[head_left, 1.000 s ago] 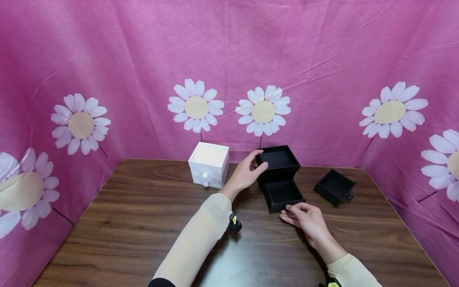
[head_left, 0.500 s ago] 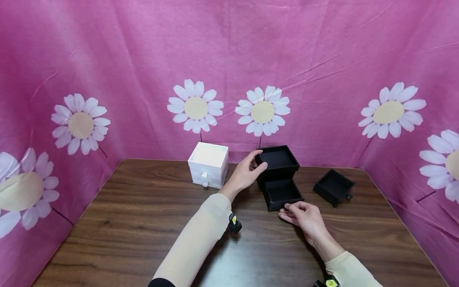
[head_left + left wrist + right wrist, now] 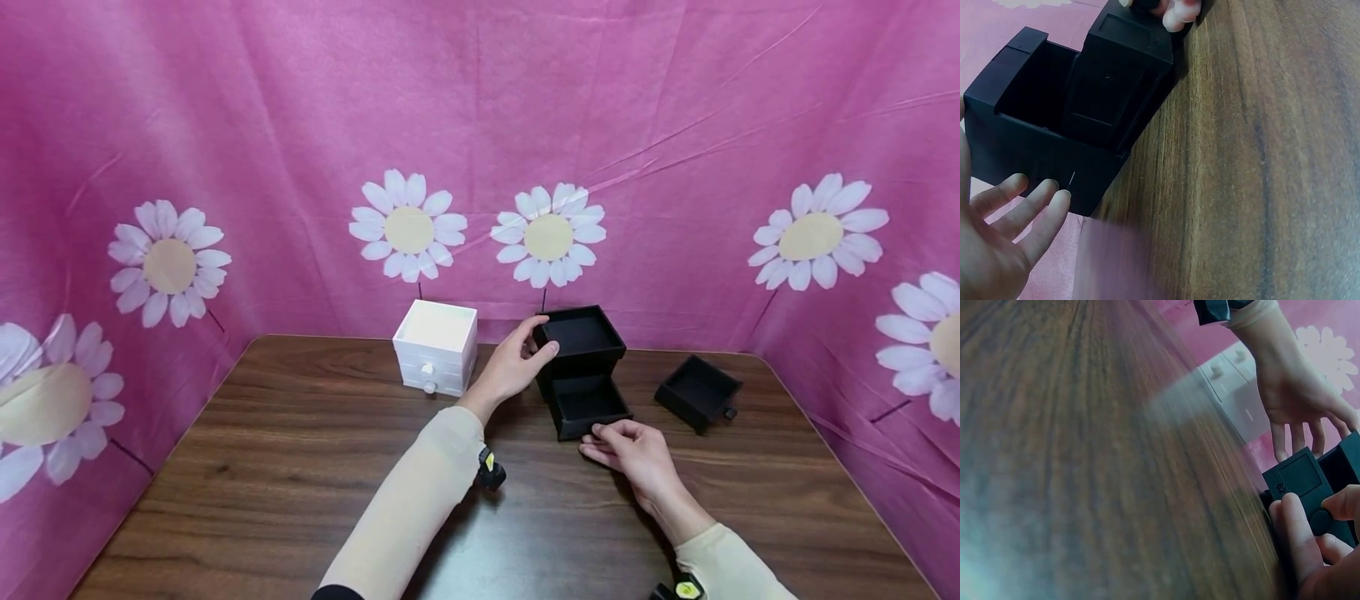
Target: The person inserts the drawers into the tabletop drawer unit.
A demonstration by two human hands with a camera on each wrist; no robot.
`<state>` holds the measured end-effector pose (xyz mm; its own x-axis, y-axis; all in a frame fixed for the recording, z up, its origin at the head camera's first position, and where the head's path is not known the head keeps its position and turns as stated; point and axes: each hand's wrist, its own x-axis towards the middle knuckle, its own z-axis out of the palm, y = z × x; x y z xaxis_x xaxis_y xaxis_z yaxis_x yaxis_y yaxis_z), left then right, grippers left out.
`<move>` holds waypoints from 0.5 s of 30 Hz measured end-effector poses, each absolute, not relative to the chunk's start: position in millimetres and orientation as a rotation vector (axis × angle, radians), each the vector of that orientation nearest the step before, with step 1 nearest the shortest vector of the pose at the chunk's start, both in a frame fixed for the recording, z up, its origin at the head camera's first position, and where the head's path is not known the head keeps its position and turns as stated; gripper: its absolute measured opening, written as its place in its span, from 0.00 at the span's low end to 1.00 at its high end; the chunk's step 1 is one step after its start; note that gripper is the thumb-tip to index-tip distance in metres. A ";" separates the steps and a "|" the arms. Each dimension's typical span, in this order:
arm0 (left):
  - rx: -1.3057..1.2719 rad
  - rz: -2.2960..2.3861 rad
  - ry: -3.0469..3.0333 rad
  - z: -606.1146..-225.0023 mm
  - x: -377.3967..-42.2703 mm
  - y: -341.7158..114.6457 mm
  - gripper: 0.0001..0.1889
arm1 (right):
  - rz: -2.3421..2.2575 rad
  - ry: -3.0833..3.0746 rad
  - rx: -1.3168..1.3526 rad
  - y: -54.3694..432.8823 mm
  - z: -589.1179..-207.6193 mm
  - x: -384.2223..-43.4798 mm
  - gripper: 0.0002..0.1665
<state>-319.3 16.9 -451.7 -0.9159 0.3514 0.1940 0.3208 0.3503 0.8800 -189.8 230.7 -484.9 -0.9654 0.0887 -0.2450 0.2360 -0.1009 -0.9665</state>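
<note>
A small black drawer box (image 3: 583,331) with a recessed top stands at the back of the table, right of the middle. Its lower drawer (image 3: 589,403) is pulled out toward me. At the box's left side, my left hand (image 3: 513,362) holds it, thumb near the front corner; in the left wrist view its fingertips lie against the black wall (image 3: 1041,150). My right hand (image 3: 637,461) is at the drawer's front. Thumb and fingers pinch the round knob (image 3: 1320,521), as the right wrist view shows.
A loose black drawer (image 3: 699,390) with a knob lies on the wooden table (image 3: 285,467) to the right. To the left stands a white drawer box (image 3: 436,346) with two knobs. A pink cloth (image 3: 480,100) with daisies hangs around the table.
The lower drawer has slid slightly inward, and my right hand has moved a little with it. My left hand keeps its place on the box.
</note>
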 end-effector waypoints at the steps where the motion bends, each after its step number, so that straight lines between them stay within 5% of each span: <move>1: 0.636 1.655 2.557 -451.5 -319.3 17.0 0.30 | -2.222 2.039 0.365 230.9 -484.8 -190.5 0.09; 15: 0.635 1.671 2.550 -454.4 -320.8 17.9 0.29 | -2.004 2.176 0.374 238.9 -481.8 -198.3 0.10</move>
<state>-320.8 17.9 -454.4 -0.9164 0.3489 0.1961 0.3191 0.3412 0.8842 -198.3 238.9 -481.8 -0.9560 0.0747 -0.2835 0.2887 0.0714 -0.9547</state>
